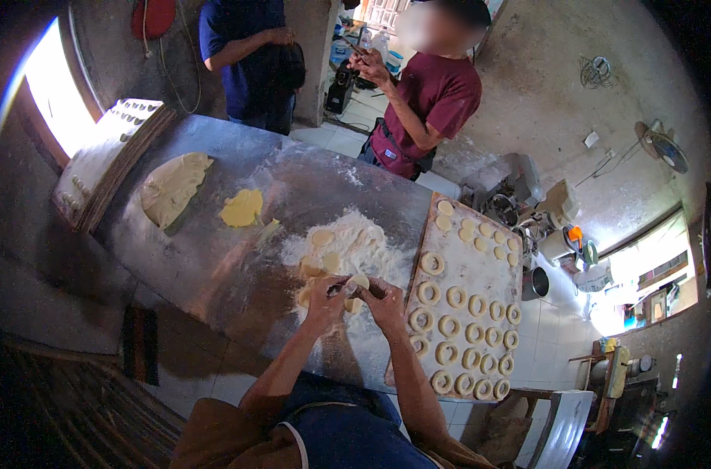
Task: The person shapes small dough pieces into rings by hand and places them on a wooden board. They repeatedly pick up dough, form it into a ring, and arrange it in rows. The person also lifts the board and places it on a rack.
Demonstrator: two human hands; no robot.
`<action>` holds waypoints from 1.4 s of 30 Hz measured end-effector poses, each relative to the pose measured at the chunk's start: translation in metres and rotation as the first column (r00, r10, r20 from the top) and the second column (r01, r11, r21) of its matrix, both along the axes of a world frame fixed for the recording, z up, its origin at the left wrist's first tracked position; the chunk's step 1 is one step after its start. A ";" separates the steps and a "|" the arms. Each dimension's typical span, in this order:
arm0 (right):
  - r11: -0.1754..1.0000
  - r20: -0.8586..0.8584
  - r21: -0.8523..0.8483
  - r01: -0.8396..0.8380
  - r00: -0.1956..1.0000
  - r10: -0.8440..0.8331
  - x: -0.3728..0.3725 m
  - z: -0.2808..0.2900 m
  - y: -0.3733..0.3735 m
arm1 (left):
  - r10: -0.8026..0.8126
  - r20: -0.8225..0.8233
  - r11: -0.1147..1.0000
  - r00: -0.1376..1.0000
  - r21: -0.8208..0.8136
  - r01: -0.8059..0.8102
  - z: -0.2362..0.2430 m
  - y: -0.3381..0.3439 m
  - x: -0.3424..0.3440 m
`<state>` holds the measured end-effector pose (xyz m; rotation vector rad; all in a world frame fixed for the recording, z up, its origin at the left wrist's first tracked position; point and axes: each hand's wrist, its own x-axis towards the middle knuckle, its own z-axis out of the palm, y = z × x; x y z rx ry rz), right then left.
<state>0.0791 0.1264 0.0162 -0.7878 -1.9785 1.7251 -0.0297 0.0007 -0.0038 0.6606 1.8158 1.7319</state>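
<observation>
Over the metal table, both my hands are closed on one small round of dough [360,281]. My left hand [322,303] grips its left side and my right hand [385,303] pinches the right. Beneath and beyond them spreads loose white flour [363,234]. Several flat dough rounds lie in it, among them one dough round [322,237] at the far side; others are partly hidden by my left hand. Right of my hands is a floured wooden board [471,270] with rows of dough rings [456,297] on its nearer part and plain dough rounds [480,244] on its far part.
A large dough slab [171,187] and a yellow lump [242,208] lie on the table's [238,168] left half. Stacked boards [113,160] stand at its far left end. Two people, one in maroon [441,94], one in dark blue [246,66], stand beyond the table.
</observation>
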 end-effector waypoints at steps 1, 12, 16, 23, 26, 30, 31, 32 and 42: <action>0.999 -0.016 -0.042 0.011 1.000 -0.012 -0.002 0.000 -0.005 | 0.013 -0.019 1.000 1.000 0.022 -0.012 0.011 -0.004 0.000; 0.985 -0.057 -0.109 -0.134 0.990 0.128 -0.021 0.023 -0.041 | -0.147 0.493 0.924 0.857 0.378 -0.059 -0.010 -0.030 -0.016; 0.805 -0.319 -0.572 -0.157 0.947 -0.041 -0.022 0.018 -0.040 | -0.361 0.544 0.864 0.758 0.500 0.052 -0.003 -0.037 -0.016; 0.968 0.109 -0.196 0.158 0.984 -0.139 -0.020 -0.048 -0.022 | -0.198 0.547 0.845 0.813 0.516 -0.141 -0.038 -0.011 -0.004; 0.665 -0.181 -0.741 0.093 0.926 -0.331 -0.015 -0.018 -0.036 | -0.085 0.271 0.949 0.959 0.315 -0.004 -0.002 -0.017 -0.005; 0.977 0.391 0.192 0.087 0.907 -0.158 -0.025 -0.007 -0.039 | 0.066 0.234 0.962 0.970 0.242 -0.124 -0.002 -0.002 0.020; 0.980 0.287 0.109 0.165 0.939 -0.190 -0.027 -0.003 -0.042 | 0.055 0.439 0.898 0.897 0.371 -0.237 -0.022 0.003 0.027; 0.972 0.183 0.018 0.234 0.955 -0.233 -0.028 0.004 -0.045 | 0.011 0.616 0.800 0.788 0.467 -0.376 -0.043 0.010 0.033; 0.971 0.014 0.107 0.216 0.976 -0.219 0.010 0.017 -0.027 | 0.136 0.766 0.883 0.628 0.195 -0.428 -0.035 0.058 0.042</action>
